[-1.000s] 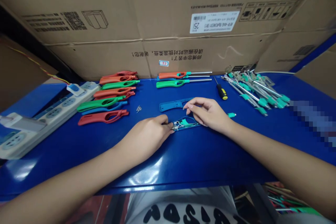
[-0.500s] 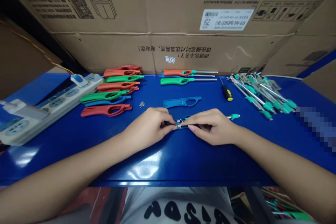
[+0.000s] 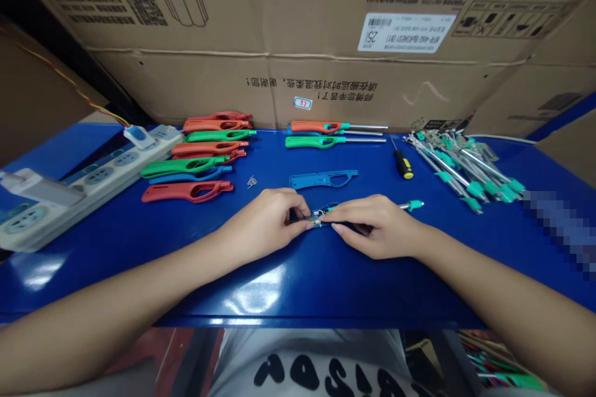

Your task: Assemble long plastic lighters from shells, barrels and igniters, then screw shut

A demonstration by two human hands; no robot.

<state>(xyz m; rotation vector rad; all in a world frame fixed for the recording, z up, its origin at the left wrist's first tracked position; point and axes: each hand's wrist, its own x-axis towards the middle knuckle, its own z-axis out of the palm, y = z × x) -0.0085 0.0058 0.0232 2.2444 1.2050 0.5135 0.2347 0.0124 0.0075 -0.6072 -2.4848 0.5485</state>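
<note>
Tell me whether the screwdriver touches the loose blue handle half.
No, the screwdriver lies right of the blue handle half, with table showing between them.

2 hands (image 3: 264,221), 3 whole lighters (image 3: 302,142), 1 open lighter (image 3: 413,205), 1 loose shell (image 3: 307,180), ~8 handles (image 3: 171,191), 1 screwdriver (image 3: 402,163); rods (image 3: 446,166), screws (image 3: 252,182) uncountable.

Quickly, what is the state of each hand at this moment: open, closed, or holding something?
Left hand: closed, holding the left end of the part-built lighter.
Right hand: touching it too; whether gripping or only pressing cannot be told.
</note>
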